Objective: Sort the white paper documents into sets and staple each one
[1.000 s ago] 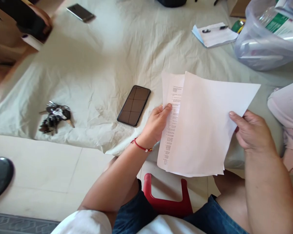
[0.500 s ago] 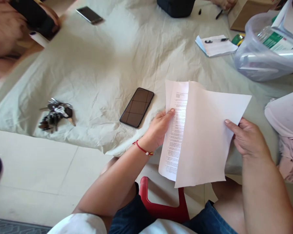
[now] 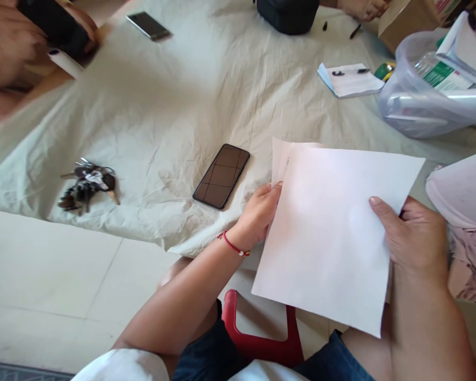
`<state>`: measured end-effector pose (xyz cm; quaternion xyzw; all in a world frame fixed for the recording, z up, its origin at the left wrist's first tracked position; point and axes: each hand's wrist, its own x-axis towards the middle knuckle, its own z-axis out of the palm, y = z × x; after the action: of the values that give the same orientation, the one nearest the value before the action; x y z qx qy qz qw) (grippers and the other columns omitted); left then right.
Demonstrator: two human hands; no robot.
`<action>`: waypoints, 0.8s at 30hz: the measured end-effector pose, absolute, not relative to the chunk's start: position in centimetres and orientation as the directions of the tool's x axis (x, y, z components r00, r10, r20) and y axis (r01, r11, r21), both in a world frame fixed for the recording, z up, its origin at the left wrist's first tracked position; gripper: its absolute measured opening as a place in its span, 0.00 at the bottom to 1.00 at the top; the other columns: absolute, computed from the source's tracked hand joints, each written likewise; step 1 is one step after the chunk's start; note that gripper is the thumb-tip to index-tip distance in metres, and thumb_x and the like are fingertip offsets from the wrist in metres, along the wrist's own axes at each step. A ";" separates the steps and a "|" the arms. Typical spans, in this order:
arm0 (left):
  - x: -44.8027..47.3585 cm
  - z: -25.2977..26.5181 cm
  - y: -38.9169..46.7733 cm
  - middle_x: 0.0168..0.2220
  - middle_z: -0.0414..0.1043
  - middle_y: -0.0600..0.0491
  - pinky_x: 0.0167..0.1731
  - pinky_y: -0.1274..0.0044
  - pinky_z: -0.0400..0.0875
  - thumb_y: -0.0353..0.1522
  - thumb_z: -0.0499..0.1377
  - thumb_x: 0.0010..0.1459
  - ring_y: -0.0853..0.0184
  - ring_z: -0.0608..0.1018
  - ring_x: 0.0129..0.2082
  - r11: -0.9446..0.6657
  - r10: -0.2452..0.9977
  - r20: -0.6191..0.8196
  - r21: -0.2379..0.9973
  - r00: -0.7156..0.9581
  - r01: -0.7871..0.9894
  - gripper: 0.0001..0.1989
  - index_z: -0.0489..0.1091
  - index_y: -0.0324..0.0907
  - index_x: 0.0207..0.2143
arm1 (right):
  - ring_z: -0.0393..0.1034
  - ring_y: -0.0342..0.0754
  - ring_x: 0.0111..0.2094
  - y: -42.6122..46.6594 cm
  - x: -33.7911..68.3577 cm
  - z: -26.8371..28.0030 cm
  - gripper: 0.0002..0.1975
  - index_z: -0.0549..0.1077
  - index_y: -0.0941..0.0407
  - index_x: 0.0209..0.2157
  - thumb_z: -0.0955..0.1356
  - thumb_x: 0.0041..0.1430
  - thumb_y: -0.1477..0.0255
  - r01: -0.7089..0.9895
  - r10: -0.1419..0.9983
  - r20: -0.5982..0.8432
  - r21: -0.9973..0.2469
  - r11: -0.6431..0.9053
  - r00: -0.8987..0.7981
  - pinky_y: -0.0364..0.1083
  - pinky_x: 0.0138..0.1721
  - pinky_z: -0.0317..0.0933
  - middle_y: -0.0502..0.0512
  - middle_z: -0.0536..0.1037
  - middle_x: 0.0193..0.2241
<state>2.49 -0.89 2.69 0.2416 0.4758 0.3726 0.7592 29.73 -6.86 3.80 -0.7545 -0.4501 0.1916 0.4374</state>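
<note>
Sheets of paper (image 3: pixel 329 233) are held up over the table's near edge, with a blank side facing me. My left hand (image 3: pixel 261 211) is closed on their left edge, the thumb tucked at the margin. On the right edge, my right hand (image 3: pixel 414 235) grips the paper with its thumb on top and its fingers hidden behind. A strip of another sheet shows at the upper left, with a bit of print. Just left of the paper lies a dark smartphone (image 3: pixel 222 175), screen up. Farther left is a bunch of keys (image 3: pixel 89 185).
A cloth (image 3: pixel 154 137) covers the table. At the right stand a translucent basket (image 3: pixel 408 111) with papers and a bottle, and a pink garment (image 3: pixel 466 238). A notepad (image 3: pixel 353 84) lies behind. At upper left a person holds a phone (image 3: pixel 55 29). Below me is a red stool (image 3: pixel 262 346).
The upper sheet has swung left over the printed page, covering nearly all of its text. My right hand has moved slightly right and down with the paper.
</note>
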 end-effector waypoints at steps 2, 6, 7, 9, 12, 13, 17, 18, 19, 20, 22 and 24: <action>2.5 3.3 -1.0 0.31 0.84 0.49 0.25 0.75 0.72 0.45 0.65 0.76 0.65 0.82 0.26 0.621 0.784 -0.572 0.719 0.242 -0.312 0.18 0.81 0.43 0.36 | 0.86 0.59 0.45 -7.1 28.9 4.6 0.23 0.91 0.49 0.48 0.81 0.59 0.49 0.543 0.836 0.111 -0.804 -0.243 0.537 0.52 0.43 0.77 0.54 0.91 0.48; 2.5 3.3 -0.9 0.32 0.85 0.48 0.26 0.73 0.74 0.49 0.64 0.76 0.65 0.81 0.25 0.625 0.780 -0.592 0.716 0.205 -0.311 0.20 0.81 0.43 0.38 | 0.85 0.56 0.42 -7.3 28.7 4.7 0.22 0.91 0.46 0.47 0.81 0.58 0.47 0.547 0.842 0.089 -0.796 -0.261 0.532 0.50 0.41 0.73 0.50 0.91 0.45; 2.5 3.1 -0.8 0.35 0.86 0.47 0.28 0.71 0.76 0.52 0.65 0.74 0.62 0.83 0.28 0.614 0.789 -0.578 0.720 0.210 -0.325 0.21 0.82 0.43 0.41 | 0.85 0.56 0.41 -7.3 28.8 4.6 0.22 0.91 0.47 0.46 0.81 0.58 0.47 0.546 0.845 0.088 -0.797 -0.259 0.528 0.50 0.40 0.72 0.50 0.91 0.44; 2.4 2.6 -0.7 0.39 0.88 0.45 0.34 0.67 0.82 0.57 0.67 0.70 0.55 0.88 0.36 0.581 0.814 -0.529 0.724 0.241 -0.372 0.26 0.82 0.44 0.45 | 0.83 0.55 0.39 -7.3 28.9 4.5 0.22 0.91 0.47 0.44 0.81 0.58 0.47 0.548 0.848 0.089 -0.796 -0.255 0.523 0.49 0.38 0.71 0.50 0.91 0.42; 2.4 2.3 -0.6 0.39 0.87 0.45 0.34 0.67 0.83 0.55 0.69 0.68 0.55 0.88 0.36 0.583 0.812 -0.502 0.710 0.298 -0.395 0.23 0.82 0.44 0.43 | 0.83 0.55 0.39 -7.3 28.9 4.5 0.22 0.91 0.48 0.45 0.81 0.58 0.47 0.557 0.848 0.097 -0.792 -0.252 0.522 0.49 0.37 0.71 0.50 0.91 0.42; 2.4 2.4 -0.6 0.36 0.87 0.45 0.32 0.69 0.82 0.51 0.69 0.70 0.57 0.87 0.34 0.597 0.802 -0.517 0.706 0.299 -0.381 0.19 0.81 0.44 0.40 | 0.84 0.56 0.41 -7.2 28.9 4.4 0.22 0.91 0.48 0.46 0.81 0.58 0.48 0.559 0.847 0.104 -0.791 -0.247 0.522 0.49 0.38 0.72 0.51 0.91 0.42; 2.6 3.0 -1.0 0.31 0.84 0.50 0.32 0.74 0.79 0.37 0.65 0.74 0.67 0.82 0.26 0.622 0.783 -0.569 0.697 0.252 -0.356 0.13 0.79 0.43 0.34 | 0.85 0.55 0.44 -6.3 29.3 3.0 0.22 0.89 0.51 0.48 0.81 0.59 0.50 0.490 0.863 0.083 -0.848 -0.202 0.499 0.50 0.43 0.76 0.54 0.91 0.47; 2.6 3.0 -1.1 0.31 0.84 0.51 0.32 0.74 0.80 0.37 0.65 0.74 0.67 0.82 0.26 0.615 0.788 -0.565 0.699 0.245 -0.366 0.13 0.79 0.42 0.34 | 0.85 0.54 0.44 -6.0 29.6 2.4 0.24 0.88 0.50 0.49 0.81 0.59 0.49 0.424 0.872 0.052 -0.887 -0.184 0.487 0.50 0.45 0.78 0.54 0.91 0.49; 2.6 3.0 -1.2 0.31 0.84 0.51 0.33 0.74 0.80 0.38 0.66 0.74 0.67 0.82 0.27 0.605 0.795 -0.555 0.701 0.244 -0.377 0.13 0.79 0.42 0.35 | 0.84 0.53 0.44 -5.7 29.9 1.9 0.26 0.86 0.49 0.51 0.82 0.58 0.48 0.369 0.886 0.011 -0.912 -0.182 0.464 0.51 0.48 0.79 0.53 0.90 0.50; 2.6 2.8 -1.3 0.32 0.84 0.50 0.33 0.74 0.80 0.39 0.67 0.73 0.66 0.82 0.27 0.595 0.803 -0.541 0.704 0.250 -0.387 0.12 0.80 0.43 0.36 | 0.85 0.53 0.47 -5.4 30.2 1.4 0.28 0.84 0.47 0.53 0.83 0.57 0.48 0.322 0.896 -0.022 -0.929 -0.183 0.444 0.52 0.53 0.80 0.53 0.89 0.52; 2.6 2.4 -1.5 0.35 0.87 0.49 0.35 0.71 0.80 0.43 0.70 0.70 0.63 0.84 0.30 0.575 0.818 -0.501 0.712 0.282 -0.402 0.14 0.81 0.43 0.37 | 0.85 0.54 0.56 -5.0 30.6 1.0 0.29 0.81 0.45 0.54 0.83 0.57 0.47 0.224 0.915 -0.085 -0.957 -0.185 0.394 0.53 0.62 0.79 0.53 0.88 0.57; 2.5 2.0 -1.6 0.37 0.88 0.47 0.37 0.69 0.82 0.47 0.74 0.65 0.60 0.86 0.34 0.567 0.823 -0.470 0.715 0.319 -0.409 0.17 0.82 0.43 0.39 | 0.82 0.55 0.64 -4.9 30.8 1.3 0.29 0.81 0.45 0.54 0.83 0.57 0.47 0.137 0.932 -0.150 -0.969 -0.205 0.330 0.54 0.67 0.77 0.53 0.86 0.61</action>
<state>2.54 -1.58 1.97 0.2424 0.4272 0.3972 0.7752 30.84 -4.85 1.28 -0.6576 -0.4063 0.4122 0.4823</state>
